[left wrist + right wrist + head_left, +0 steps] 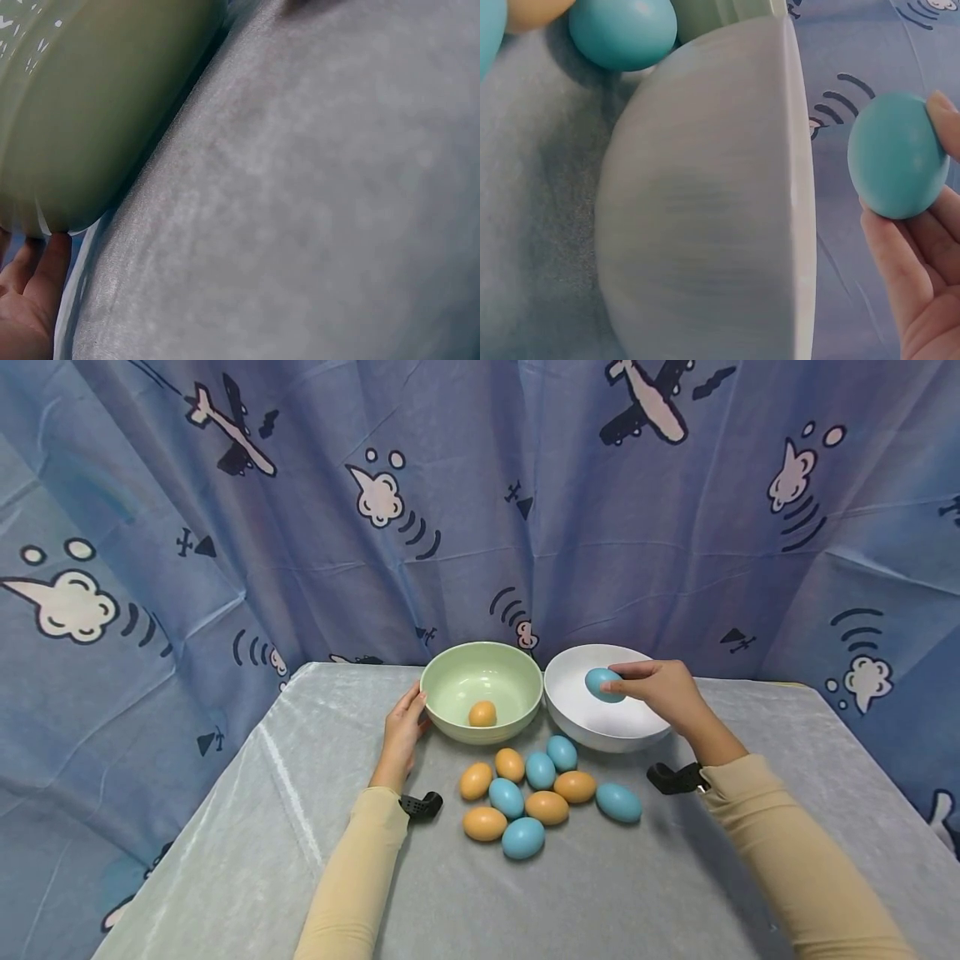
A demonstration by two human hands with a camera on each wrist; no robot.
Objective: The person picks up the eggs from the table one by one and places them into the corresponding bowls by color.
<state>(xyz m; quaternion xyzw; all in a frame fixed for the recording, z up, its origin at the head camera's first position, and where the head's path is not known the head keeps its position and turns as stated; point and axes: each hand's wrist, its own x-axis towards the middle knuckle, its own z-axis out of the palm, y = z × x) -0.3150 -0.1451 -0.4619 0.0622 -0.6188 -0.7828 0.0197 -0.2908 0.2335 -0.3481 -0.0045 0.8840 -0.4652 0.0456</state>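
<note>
Right hand (663, 689) pinches smooth blue egg (598, 687) between thumb and fingers, probably for light control. Below grip: white round bowl (609, 742). Left of grip: glossy pale-green round bowl (480, 735); left hand (401, 731) against its side, fingers straight, likely steadying. Nearer side: blue eggs (522, 838), orange eggs (484, 824) on grey cloth (600, 902). Egg-to-bowl gap: plain only in right-wrist view. Lone orange egg (482, 713) inside green bowl: head view only.

Backdrop: blue-violet curtain (465, 552) across the top of the frame, wrapping down both sides, with visible folds and creases. Printed with dark-winged planes (upper left (232, 431), upper right of center (652, 402)), white puff clouds (left edge (75, 607)) and dark curved strokes. Table (255, 893) fills lower center, pale grey cloth, whitish streak (288, 793) at left. Light soft, cloth paler at left.
</note>
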